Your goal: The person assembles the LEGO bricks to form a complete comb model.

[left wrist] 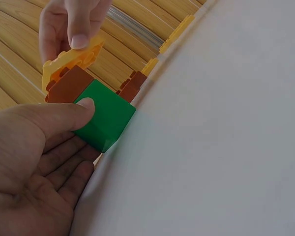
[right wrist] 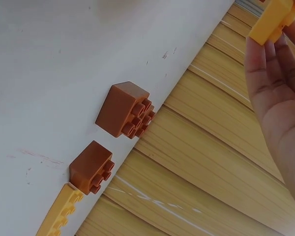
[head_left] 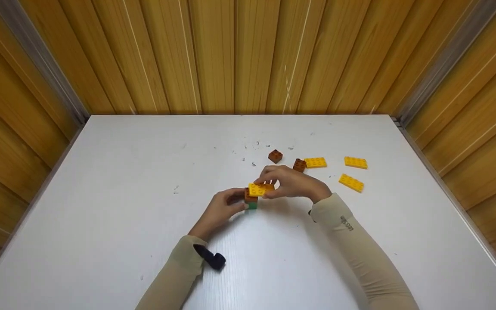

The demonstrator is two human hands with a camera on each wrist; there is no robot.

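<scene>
right grip [head_left: 293, 182] pinches yellow plate [head_left: 256, 190], long axis leftward; left grip [head_left: 221, 209] holds green brick [left wrist: 110, 115]

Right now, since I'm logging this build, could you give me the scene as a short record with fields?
Left hand: grips green plastic block
Right hand: pinches flat yellow studded plastic plate
Stack: green block below, brown studded plastic block on top
Held plate: tilted at the brown block's top; whether seated, unclear
Loose brown studded blocks: two
Loose yellow studded plates: three
Surface: white table
</scene>
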